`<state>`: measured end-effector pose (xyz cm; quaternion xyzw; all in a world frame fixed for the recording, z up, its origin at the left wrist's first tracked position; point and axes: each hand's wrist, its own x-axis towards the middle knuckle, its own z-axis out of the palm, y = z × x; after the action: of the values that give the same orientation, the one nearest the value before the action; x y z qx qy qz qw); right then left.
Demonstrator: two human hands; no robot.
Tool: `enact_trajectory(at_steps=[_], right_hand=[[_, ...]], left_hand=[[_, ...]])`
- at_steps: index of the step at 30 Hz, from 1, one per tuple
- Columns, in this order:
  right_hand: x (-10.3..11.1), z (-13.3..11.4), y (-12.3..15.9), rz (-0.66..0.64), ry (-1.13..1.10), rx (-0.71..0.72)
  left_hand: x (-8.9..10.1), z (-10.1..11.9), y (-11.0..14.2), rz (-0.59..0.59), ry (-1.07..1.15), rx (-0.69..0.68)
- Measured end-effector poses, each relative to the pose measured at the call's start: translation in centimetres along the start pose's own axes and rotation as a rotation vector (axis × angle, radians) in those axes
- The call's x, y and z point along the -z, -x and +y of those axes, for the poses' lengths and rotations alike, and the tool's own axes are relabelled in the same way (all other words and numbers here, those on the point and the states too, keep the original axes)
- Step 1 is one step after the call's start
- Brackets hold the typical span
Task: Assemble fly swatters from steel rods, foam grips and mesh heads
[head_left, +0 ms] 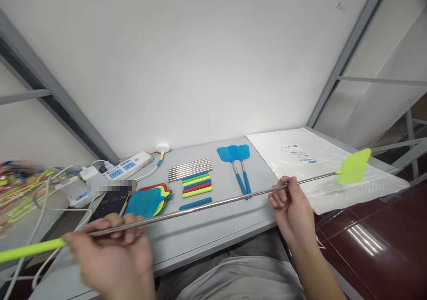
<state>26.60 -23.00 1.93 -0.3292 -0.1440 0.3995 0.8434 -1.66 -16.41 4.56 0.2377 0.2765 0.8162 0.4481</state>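
I hold a fully extended telescopic fly swatter [213, 204] across the table: lime-green handle at left, steel rod in the middle, lime-green head [354, 166] at far right. My left hand [113, 255] grips the rod close to the green handle. My right hand [292, 209] pinches the rod farther along, toward the head. Beneath the rod lie two finished blue swatters [238, 162], a row of coloured handle sleeves [196, 183], a bundle of steel rods [190, 169] and a stack of coloured swatter heads [150, 200].
White power strips [128, 166] and cables sit at the back left by a phone showing a timer [111, 202]. Clear plastic bags [316, 166] cover the table's right end. Blurred coloured parts lie far left. A red-brown floor shows at right.
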Motion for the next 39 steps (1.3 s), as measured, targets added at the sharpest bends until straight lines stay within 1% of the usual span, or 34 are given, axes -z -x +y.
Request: enact_trajectory(at_steps=[2,5,8,10,13,15,17,19,24,27,30,33,36,39], right_hand=[[-0.3,0.9,0.8,-0.027,0.012,-0.021],[-0.5,1.8,1.6,-0.043,0.019,-0.029],[-0.5,2.2,1.9,-0.095,0.061,-0.035],[-0.4,2.3,1.9,-0.125,0.077,-0.039],[-0.1,2.3,1.7,-0.11,0.075,-0.031],[0.1,2.3,1.5,-0.11,0.083,-0.032],[0.1,2.5,1.7,-0.135,0.1,-0.045],[-0.1,3.1,2.3,-0.171,0.121,-0.074],[-1.0,5.0,4.5,-0.25,0.147,-0.158],[-1.1,5.1,4.9,-0.268,0.145,-0.169],[-0.8,4.7,4.5,-0.274,0.155,-0.17],[-0.4,4.0,3.8,-0.299,0.199,-0.164],[-0.3,3.0,3.4,-0.329,0.216,-0.154],[-0.2,1.9,2.8,-0.292,0.225,-0.113]], left_hand=[[-1.0,-1.1,0.9,-0.047,-0.022,-0.001],[-1.9,-2.8,2.3,-0.019,0.039,0.016],[-2.3,-4.2,3.8,-0.026,0.039,0.065],[-2.7,-4.8,4.8,-0.03,0.007,0.09],[-3.1,-5.4,5.9,0.004,0.018,0.104],[-3.4,-5.6,6.4,-0.004,0.045,0.089],[-3.6,-6.0,7.0,-0.05,0.059,0.079],[-3.8,-6.6,7.9,-0.109,0.055,0.103],[-4.5,-8.5,11.3,-0.302,0.065,0.271],[-4.7,-8.9,12.5,-0.378,0.056,0.338],[-4.5,-8.7,12.4,-0.431,0.007,0.353],[-4.0,-8.5,11.4,-0.46,-0.086,0.356],[-3.6,-8.0,10.1,-0.405,-0.079,0.341],[-3.5,-7.2,9.1,-0.343,-0.036,0.317]])
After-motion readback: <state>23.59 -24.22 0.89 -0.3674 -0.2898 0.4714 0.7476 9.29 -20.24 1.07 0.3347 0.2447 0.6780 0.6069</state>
